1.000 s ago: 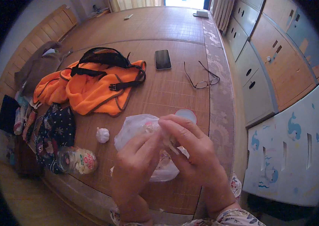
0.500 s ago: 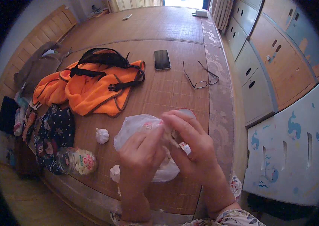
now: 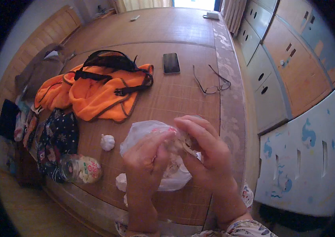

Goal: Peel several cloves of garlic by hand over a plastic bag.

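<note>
Above a white plastic bag [image 3: 136, 132], both my hands meet around a piece of garlic [image 3: 184, 143] with pale, papery skin, partly hidden by the fingers. My left hand [image 3: 145, 160] is closed, its thumb and fingers pinching at the garlic. From the other side my right hand [image 3: 209, 156] grips it between curved fingers and thumb. Loose skins [image 3: 174, 168] lie in the bag below. Left of the bag is a whole garlic bulb [image 3: 107, 142]; another whitish bulb [image 3: 121, 182] sits beside my left wrist. A clear jar [image 3: 81, 169] of peeled cloves stands further left.
An orange cloth [image 3: 100, 96] with black straps lies across the mat-covered bed [image 3: 151, 102]. Beyond my hands are a phone [image 3: 171, 63] and eyeglasses [image 3: 211, 89]. Dark patterned fabric [image 3: 62, 132] lies behind the jar. Cabinets [image 3: 298, 63] line the right side.
My hands have shifted slightly and the fingertips have parted a little, so more of the pale garlic skin shows between them. The things around have stayed in place.
</note>
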